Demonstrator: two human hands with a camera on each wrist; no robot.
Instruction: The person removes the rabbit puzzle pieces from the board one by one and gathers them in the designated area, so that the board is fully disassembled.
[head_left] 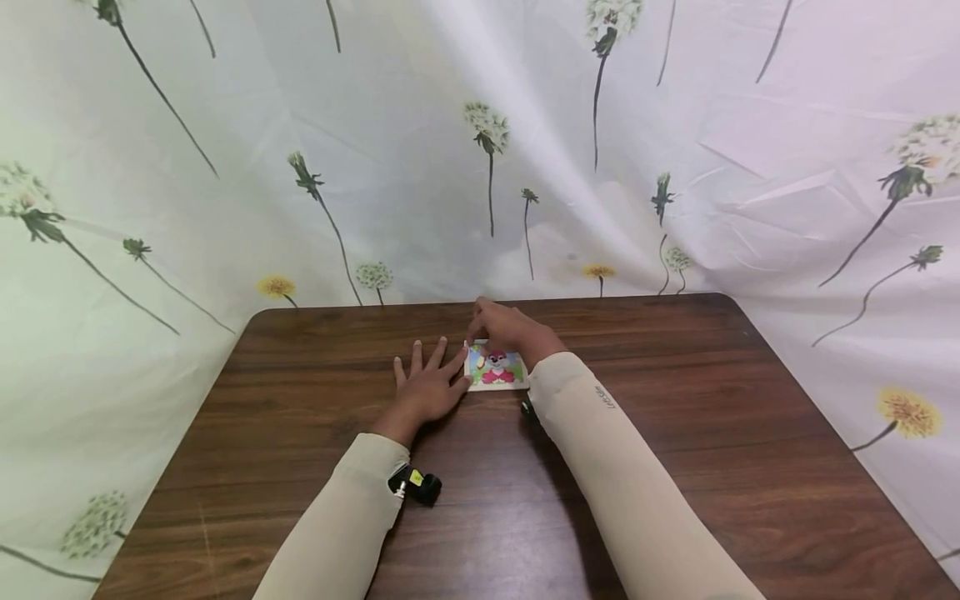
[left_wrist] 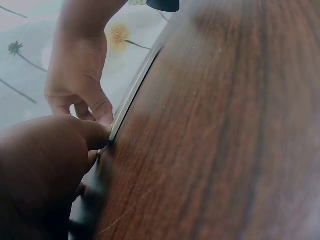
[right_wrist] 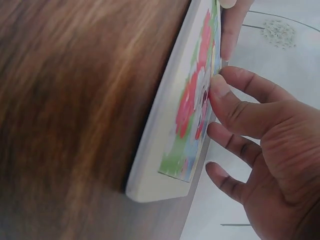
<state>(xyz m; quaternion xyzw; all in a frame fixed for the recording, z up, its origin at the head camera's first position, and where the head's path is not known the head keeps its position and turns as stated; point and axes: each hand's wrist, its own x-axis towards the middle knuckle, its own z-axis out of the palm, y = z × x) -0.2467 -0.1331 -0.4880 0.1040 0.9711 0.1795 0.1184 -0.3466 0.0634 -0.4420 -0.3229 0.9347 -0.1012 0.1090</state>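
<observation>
Nearest to us, two pale sleeves, the left sleeve [head_left: 337, 508] and the right sleeve [head_left: 630, 475], run forward over a dark brown wooden table [head_left: 465, 542]. At the left cuff we see a small black camera [head_left: 426, 487] with a yellow label. Beyond it, the left hand [head_left: 429, 392] lies palm down with its fingers straight and spread wide; it grips nothing, and its thumb and forefinger touch the left edge of a small picture board [head_left: 497, 371]. We find the board flat on the table, towards the far edge and between the two hands, its cream rim framing a pink and white cartoon animal on green and blue. The right hand [head_left: 510, 327] bends over the board's far left part, fingers curved, thumb tip against the picture. The fingertips overlap in our views, so we cannot fairly tell whether they pinch a piece or only touch the surface. Behind the table we see a white cloth [head_left: 405, 125] printed with dandelions.
</observation>
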